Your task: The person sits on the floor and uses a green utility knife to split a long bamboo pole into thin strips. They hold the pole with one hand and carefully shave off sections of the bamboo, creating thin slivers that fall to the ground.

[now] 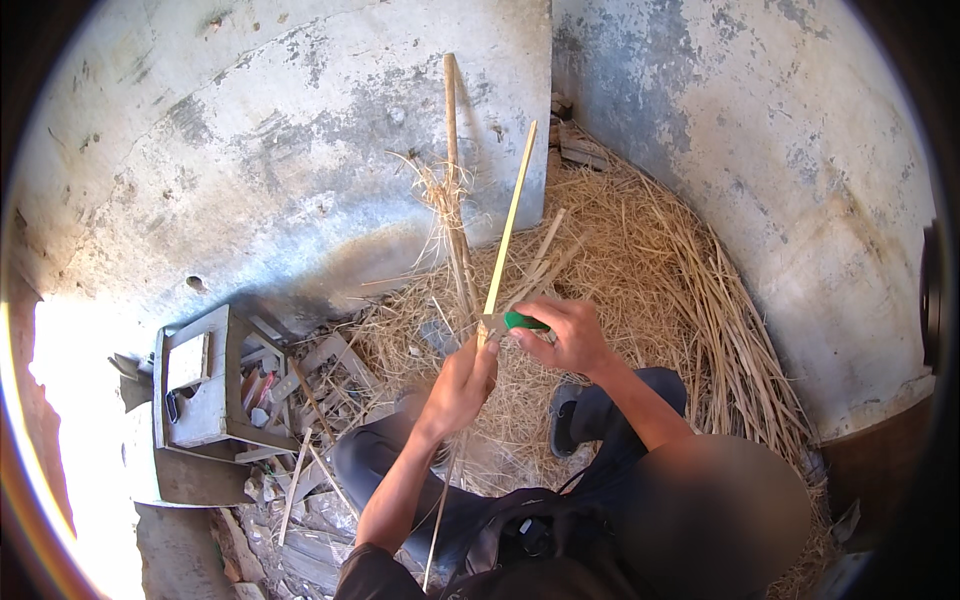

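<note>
My left hand (462, 385) is closed around a long, pale yellow split-cane strip (513, 210). The strip rises away from me at a slant, and a thin length hangs below the hand toward my lap. In my right hand (572, 335) is a green-handled knife (526, 321), gripped by its handle. Its short, wide blade lies against the strip just above my left thumb. Both hands are close together between my bent knees. Whether the blade has cut into the strip, I cannot tell.
An upright stick (451, 120) with a tuft of shavings (440, 190) leans by the far wall. Heaped shavings (640, 250) spread beyond my hands, with long strips (740, 350) along the right. At left, a worn wooden cabinet (205, 390) stands among scrap wood.
</note>
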